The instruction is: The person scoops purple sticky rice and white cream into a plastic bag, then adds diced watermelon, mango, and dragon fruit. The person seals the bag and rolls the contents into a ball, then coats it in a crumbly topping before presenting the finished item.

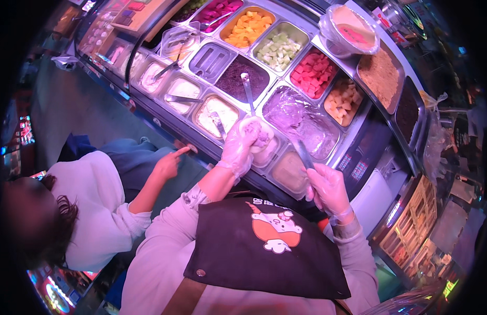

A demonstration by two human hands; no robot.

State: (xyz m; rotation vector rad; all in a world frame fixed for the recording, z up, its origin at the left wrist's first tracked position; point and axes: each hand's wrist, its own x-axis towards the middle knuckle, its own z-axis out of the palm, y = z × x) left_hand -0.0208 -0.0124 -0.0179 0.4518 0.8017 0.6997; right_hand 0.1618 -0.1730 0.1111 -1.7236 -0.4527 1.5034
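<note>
Head view: black fabric apron with a cartoon print (277,231) nearest, lower body cut off. Person's left hand in a clear plastic glove (236,151), fingers curled around a soft, round white piece topped with purple paste (257,132), held up over the near tubs; undersides of the fingers hidden. Right hand in a clear plastic glove (327,188), fingers closed on the handle of a flat metal spatula (303,153); blade reaches into the large metal tub (340,134) of smeared pale purple paste, tip depth hard to tell. Handle end hidden in the fist.

Left: another person in a light top (91,205), one finger extended toward the counter edge, partly cut by the dark rim.

Nearest containers: brownish paste (290,170) in a small tub beside the right hand; a pinkish-white filling (265,153) half hidden by the left hand; cream-coloured paste (205,111) with a metal utensil in it; two more white-filled tubs further left, each with a utensil.

Next row: dark purple mash (243,81) with a spoon, grey slotted insert (212,61), pale orange cubes (340,102), red cubes (314,72).

Farther: pale green cubes (280,50), orange cubes (248,29), magenta pieces (217,13) cut off at top. Right: tan crumbs (380,76), dark crumbs (407,113), bag-wrapped round container (348,30), contents unclear.
</note>
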